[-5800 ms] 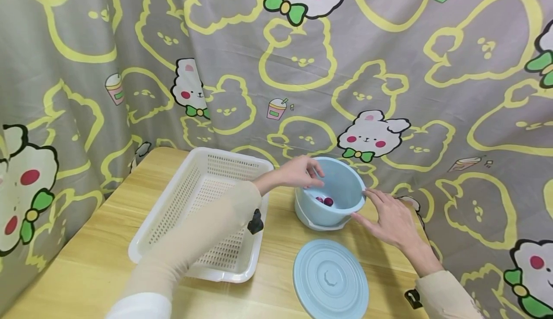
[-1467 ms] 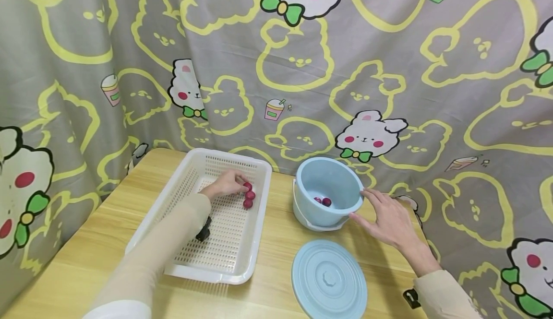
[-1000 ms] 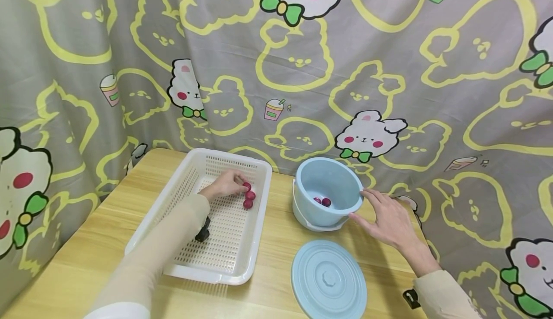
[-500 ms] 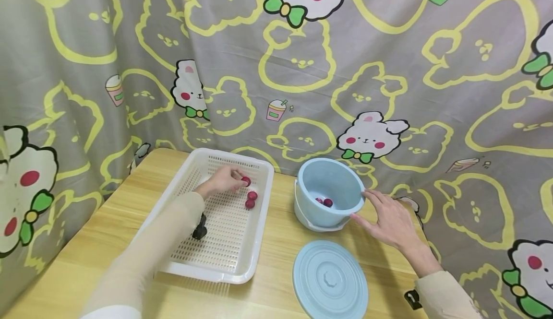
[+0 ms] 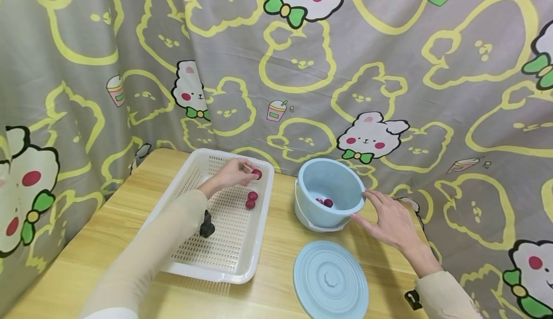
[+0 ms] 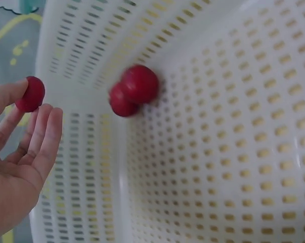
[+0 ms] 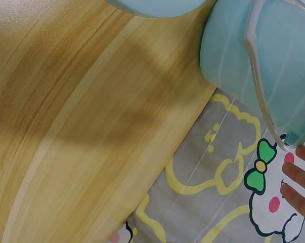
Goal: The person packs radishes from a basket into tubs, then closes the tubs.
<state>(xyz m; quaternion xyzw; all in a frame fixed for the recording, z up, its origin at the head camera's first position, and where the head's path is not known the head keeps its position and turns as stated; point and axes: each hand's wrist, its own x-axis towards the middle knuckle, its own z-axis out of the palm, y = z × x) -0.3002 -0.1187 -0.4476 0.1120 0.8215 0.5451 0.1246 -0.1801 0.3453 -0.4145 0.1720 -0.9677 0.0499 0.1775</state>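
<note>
My left hand (image 5: 234,173) pinches a small round dark-red fruit (image 5: 257,174) between thumb and fingertips, near the right wall of a white perforated basket (image 5: 260,232). In the left wrist view that fruit (image 6: 32,94) shows above the basket's edge. Two more such fruits (image 5: 252,196) lie touching each other on the basket floor. To the right stands a light-blue bucket (image 5: 308,208), with two dark-red fruits (image 5: 328,203) visible inside. With fingers extended, my right hand (image 5: 390,220) touches the bucket's right rim; only some fingers (image 7: 299,174) appear in the right wrist view.
A round light-blue lid (image 5: 330,278) lies flat on the wooden table (image 5: 276,261) in front of the bucket. Behind the table hangs a grey patterned curtain (image 5: 242,55). A white handle (image 7: 258,76) hangs down the bucket's side.
My left hand went from above the bucket into the basket and took one fruit from a row of three. It has since lifted it towards the right rim. My right hand stays put.
</note>
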